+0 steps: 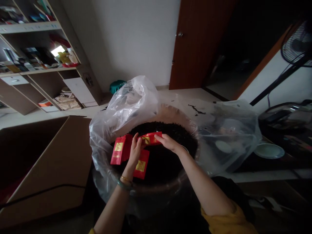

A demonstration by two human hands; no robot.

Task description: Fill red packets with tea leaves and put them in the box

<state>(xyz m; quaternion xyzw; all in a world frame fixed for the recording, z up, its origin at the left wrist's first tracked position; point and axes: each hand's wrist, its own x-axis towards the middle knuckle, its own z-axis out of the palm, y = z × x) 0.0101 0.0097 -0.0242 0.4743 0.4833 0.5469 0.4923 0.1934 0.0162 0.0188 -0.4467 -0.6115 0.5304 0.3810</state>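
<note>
My left hand (136, 149) and my right hand (168, 142) grip a red packet (154, 138) with a gold label from its two ends. They hold it above a round tub (172, 112) lined with clear plastic. Dark, loose, leaf-like material (165, 165) fills much of the tub. More red packets (119, 150) with gold labels lie in a row on it, left of my left hand. Another single red packet (141, 165) rests just below that hand, partly covered by it. Whether the held packet's end is sealed cannot be made out.
Clear plastic sheeting (136, 94) bunches over the tub's far left rim. A large cardboard box (56, 169) stands at left. More clear plastic (226, 136) and a pale dish (269, 150) are at right. Shelves, a brown door (192, 48) and a fan (297, 45) stand behind.
</note>
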